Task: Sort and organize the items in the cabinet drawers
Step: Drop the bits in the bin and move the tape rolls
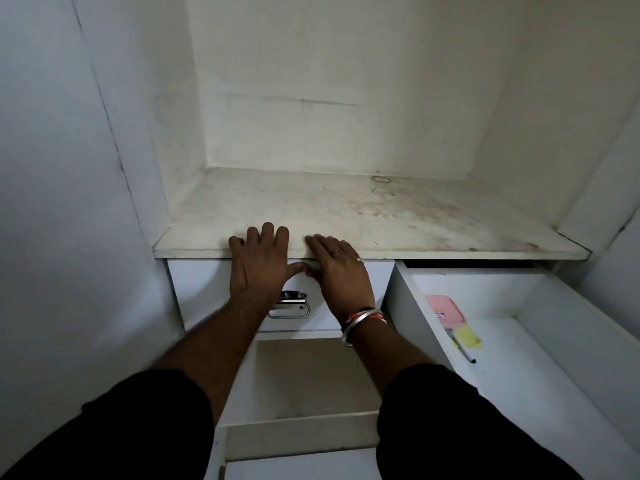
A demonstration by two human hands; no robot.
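My left hand (258,261) and my right hand (341,271) lie side by side with straight fingers on the front edge of the stained white shelf (381,216), palms over the top of the left upper drawer front (201,289). That drawer has a metal handle (289,306) just below my hands. To the right, a white drawer (540,358) stands pulled out; inside lie a pink box (445,308), a yellow sticky-note pad (467,337) and a pen (462,349). Neither hand holds anything.
Below the left drawer, a lower drawer (301,434) is pulled out towards me, its brownish floor bare. White cabinet walls (69,202) close in on both sides and behind the shelf.
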